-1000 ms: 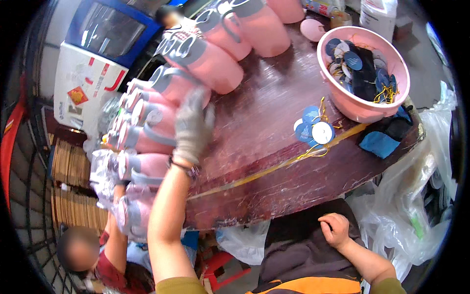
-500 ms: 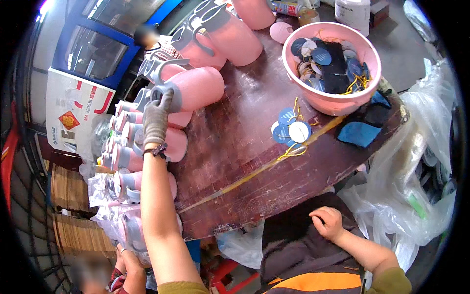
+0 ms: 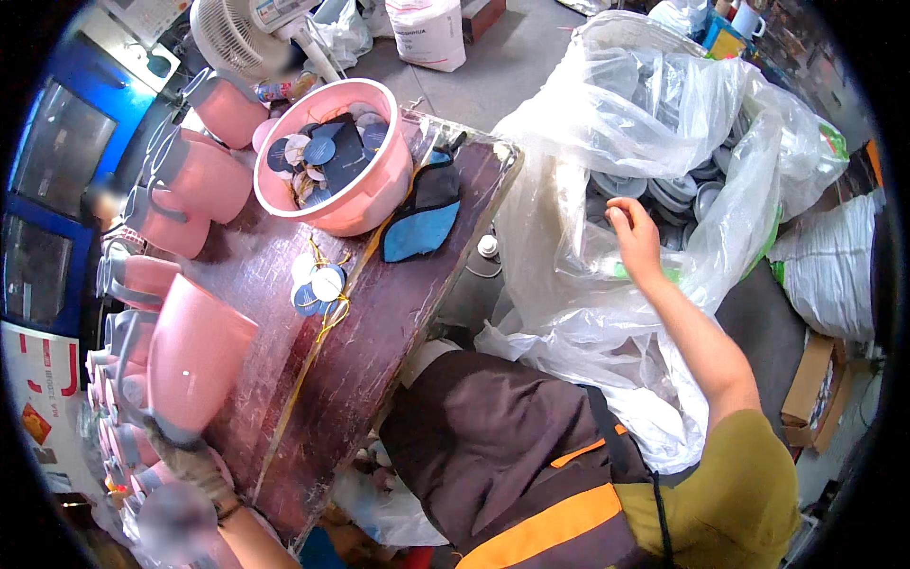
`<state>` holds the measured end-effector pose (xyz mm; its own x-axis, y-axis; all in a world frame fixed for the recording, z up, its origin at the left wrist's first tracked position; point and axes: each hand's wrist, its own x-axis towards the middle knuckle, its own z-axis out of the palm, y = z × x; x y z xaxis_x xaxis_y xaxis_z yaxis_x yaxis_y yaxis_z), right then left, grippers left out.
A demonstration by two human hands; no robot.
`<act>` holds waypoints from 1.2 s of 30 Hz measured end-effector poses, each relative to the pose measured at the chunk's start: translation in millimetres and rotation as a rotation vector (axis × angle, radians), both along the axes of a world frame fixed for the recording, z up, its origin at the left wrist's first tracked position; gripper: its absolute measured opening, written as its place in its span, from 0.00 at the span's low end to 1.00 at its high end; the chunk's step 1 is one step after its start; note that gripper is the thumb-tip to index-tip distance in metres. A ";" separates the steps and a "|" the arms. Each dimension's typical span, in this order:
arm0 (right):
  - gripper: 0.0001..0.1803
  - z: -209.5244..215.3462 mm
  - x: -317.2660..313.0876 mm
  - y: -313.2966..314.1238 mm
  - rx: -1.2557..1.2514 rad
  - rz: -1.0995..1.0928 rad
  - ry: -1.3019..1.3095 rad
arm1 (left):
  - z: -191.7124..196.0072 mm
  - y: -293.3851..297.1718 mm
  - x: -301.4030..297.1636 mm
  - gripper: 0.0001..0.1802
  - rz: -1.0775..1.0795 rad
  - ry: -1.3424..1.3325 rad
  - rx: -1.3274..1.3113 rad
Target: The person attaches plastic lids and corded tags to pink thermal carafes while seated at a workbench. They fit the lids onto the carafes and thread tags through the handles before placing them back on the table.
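Note:
My left hand, in a grey work glove, grips a pink jug near its grey end at the table's left side. The jug is tilted, and its grey handle faces left. My bare right hand is over a large clear plastic bag of round grey lids. Its fingers are slightly curled and apart, with nothing visible in them. More pink jugs with grey handles stand along the table's left side. Several round blue and white tags with yellow strings lie on the dark red table.
A pink basin full of tags stands on the table, with a blue and black cloth piece beside it. Beyond are a fan and a white sack. A cardboard box stands at right. Another person is at lower left.
My view has swung right, bringing the lid bag into sight. My right hand has moved from near my lap out over the bag. My left hand has brought the jug nearer.

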<state>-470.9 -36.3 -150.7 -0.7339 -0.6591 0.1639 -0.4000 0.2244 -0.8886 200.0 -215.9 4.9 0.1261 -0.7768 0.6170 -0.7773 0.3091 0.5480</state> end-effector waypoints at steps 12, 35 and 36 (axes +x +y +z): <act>0.20 -41.6 -117.8 -23.7 0.485 0.121 0.548 | -22.1 171.5 -95.3 0.27 -0.165 1.382 0.522; 0.23 111.5 221.3 37.6 -0.184 1.238 -0.488 | -74.2 231.1 -125.1 0.28 -0.079 1.937 0.785; 0.23 111.2 221.1 37.3 -0.178 1.252 -0.497 | -76.5 229.0 -121.3 0.28 -0.068 1.957 0.805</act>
